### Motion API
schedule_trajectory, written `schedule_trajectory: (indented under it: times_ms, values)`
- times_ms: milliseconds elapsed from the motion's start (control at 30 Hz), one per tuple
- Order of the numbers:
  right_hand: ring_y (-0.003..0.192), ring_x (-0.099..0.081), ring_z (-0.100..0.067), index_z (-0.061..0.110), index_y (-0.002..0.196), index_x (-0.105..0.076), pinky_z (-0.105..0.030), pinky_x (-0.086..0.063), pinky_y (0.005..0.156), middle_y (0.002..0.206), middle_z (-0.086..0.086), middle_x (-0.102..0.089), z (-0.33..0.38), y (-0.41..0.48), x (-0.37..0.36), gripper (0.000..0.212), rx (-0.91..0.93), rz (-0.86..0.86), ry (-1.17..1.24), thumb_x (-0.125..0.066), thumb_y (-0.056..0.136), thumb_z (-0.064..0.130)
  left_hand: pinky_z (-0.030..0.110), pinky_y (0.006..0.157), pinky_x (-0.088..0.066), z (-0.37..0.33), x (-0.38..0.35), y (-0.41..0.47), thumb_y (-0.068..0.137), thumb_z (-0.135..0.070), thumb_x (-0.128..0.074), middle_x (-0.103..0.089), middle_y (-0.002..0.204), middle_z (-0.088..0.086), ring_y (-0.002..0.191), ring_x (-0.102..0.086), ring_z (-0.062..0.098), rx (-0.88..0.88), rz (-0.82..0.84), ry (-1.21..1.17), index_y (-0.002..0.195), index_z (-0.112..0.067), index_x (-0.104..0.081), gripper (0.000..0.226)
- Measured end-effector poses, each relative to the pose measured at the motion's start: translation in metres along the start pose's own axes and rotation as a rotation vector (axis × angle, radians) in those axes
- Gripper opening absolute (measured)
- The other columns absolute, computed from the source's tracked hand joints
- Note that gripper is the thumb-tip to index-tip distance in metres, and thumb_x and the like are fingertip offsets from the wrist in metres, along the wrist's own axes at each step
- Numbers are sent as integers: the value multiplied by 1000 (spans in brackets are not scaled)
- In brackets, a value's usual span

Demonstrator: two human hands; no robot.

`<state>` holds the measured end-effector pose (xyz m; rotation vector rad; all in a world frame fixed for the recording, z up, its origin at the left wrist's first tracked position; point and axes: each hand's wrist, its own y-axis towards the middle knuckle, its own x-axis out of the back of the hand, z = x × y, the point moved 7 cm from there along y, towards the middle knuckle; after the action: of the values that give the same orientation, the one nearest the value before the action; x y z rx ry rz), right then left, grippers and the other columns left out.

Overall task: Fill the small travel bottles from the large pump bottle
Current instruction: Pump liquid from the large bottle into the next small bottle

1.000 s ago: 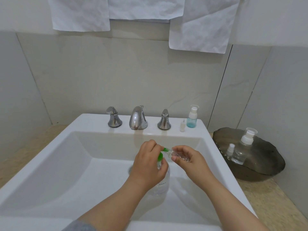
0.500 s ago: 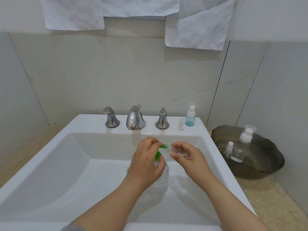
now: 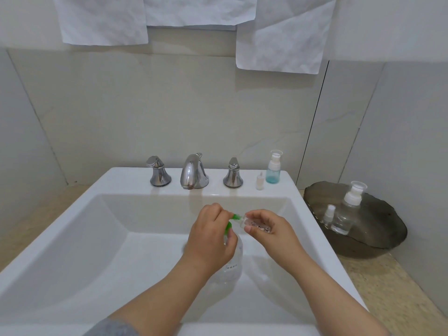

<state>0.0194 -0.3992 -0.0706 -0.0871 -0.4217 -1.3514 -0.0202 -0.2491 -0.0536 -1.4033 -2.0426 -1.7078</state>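
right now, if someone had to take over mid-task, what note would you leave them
Left hand: on the green pump head of the large pump bottle, which is in the sink basin.
Right hand: holds a small clear travel bottle tilted, its mouth at the green nozzle.
Done: hard to tell how much is in it.
Left: finish this one. Two clear bottles wait on the dark tray; a blue bottle and a tiny vial stand on the sink ledge.

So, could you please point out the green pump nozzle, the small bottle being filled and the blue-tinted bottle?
green pump nozzle [image 3: 235,216]: head view, spout tip.
small bottle [image 3: 257,223]: head view, clear body.
blue-tinted bottle [image 3: 272,174]: head view, lower body.
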Motion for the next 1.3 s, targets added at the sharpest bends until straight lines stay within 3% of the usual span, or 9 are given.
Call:
schedule_trajectory:
  times_ms: [467,733,967,1300]
  values:
    - [101,-62,4,29,103,-66,-5,-46,76,104,15,-69,1,-1,0,20,-3,7,-6,-70,88,16,14,72,-32,0,0,-1,79,-21,-51,-54,82,2,78,-48,16,11,28,-12,91,-6,-69,27]
    - [100,-63,3,24,107,-67,-15,-51,84,103,11,-70,2,0,2,22,5,-37,63,-71,87,15,19,75,-41,0,5,2,83,-25,-54,-59,90,1,83,-54,16,30,18,-53,99,-7,-71,29]
    - [96,-61,10,26,104,-67,-7,-48,77,102,14,-69,3,1,1,21,13,-31,62,-70,88,14,15,76,-39,2,5,3,83,-25,-53,-59,89,1,83,-51,13,47,-2,-55,97,-7,-71,30]
    - [100,-62,4,27,104,-66,-5,-46,76,104,15,-69,2,0,0,20,5,-12,31,-70,88,15,12,74,-34,1,3,2,79,-25,-54,-56,83,2,77,-53,17,57,-11,-57,91,-4,-70,29]
